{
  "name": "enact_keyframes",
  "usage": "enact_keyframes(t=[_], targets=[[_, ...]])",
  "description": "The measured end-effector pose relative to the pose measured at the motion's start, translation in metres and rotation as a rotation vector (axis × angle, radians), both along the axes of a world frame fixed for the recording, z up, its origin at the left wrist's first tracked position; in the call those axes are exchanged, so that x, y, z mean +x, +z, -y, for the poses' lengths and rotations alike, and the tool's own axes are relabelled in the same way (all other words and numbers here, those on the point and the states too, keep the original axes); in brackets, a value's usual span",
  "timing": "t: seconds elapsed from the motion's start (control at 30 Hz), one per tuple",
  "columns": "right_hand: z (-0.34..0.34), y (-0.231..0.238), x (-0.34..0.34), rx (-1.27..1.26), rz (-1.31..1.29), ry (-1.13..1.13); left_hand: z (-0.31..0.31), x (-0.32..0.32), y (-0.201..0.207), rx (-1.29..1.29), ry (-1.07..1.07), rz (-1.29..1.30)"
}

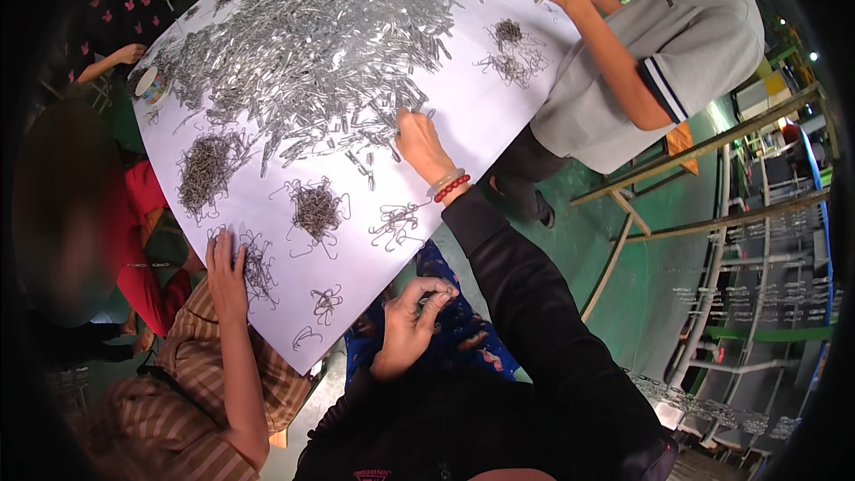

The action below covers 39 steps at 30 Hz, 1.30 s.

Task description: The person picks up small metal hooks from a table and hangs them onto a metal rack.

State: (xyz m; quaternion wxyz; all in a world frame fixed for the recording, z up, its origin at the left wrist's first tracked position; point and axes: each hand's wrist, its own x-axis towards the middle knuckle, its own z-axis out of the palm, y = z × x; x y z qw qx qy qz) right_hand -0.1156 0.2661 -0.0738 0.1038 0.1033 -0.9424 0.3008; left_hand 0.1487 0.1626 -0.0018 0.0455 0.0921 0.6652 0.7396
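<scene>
My right hand (421,144), with a red bead bracelet (452,187) and a pale bangle at the wrist, reaches to the near edge of a large heap of slim silver metal pieces (312,44). Its fingers are curled down among the pieces, and the fingertips are hidden. My left hand (411,325) is over my lap, below the table edge, thumb and forefinger pinched together. Something small and dark may be between them, too small to name. Nearest on the white tabletop (356,303) lie loose wire hooks (396,225) and a denser pile of hooks (316,212).
More hook piles (207,174) lie at the left and others (509,58) at the far right. A striped-sleeved person's hand (227,276) rests on hooks at the near left. A grey-shirted person (641,62) stands at the right. A paper cup (150,83) sits at the left edge.
</scene>
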Motion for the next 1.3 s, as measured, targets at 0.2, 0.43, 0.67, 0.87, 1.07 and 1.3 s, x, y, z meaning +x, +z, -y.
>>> enact_keyframes(t=[0.2, 0.43, 0.67, 0.87, 1.07, 1.3], targets=[[-0.019, 0.044, 0.053, -0.679, 0.344, 0.054, 0.008, -0.005, 0.013, -0.090, 0.048, 0.050], [-0.033, 0.106, 0.220, -1.027, 0.370, 0.117, 0.028, -0.006, 0.019, -0.302, 0.100, -0.235], [-0.046, 0.123, 0.243, -1.206, 0.353, 0.199, 0.022, 0.001, 0.034, -0.356, 0.021, -0.333], [-0.044, 0.120, 0.251, -1.215, 0.243, 0.108, 0.017, 0.000, 0.024, -0.366, -0.042, -0.285], [-0.054, 0.109, 0.243, -1.380, 0.299, 0.069, 0.072, -0.043, 0.019, -0.536, 0.160, -0.195], [-0.070, 0.118, 0.239, -1.469, 0.248, -0.023, 0.185, -0.095, -0.010, -0.983, 0.624, 0.033]])
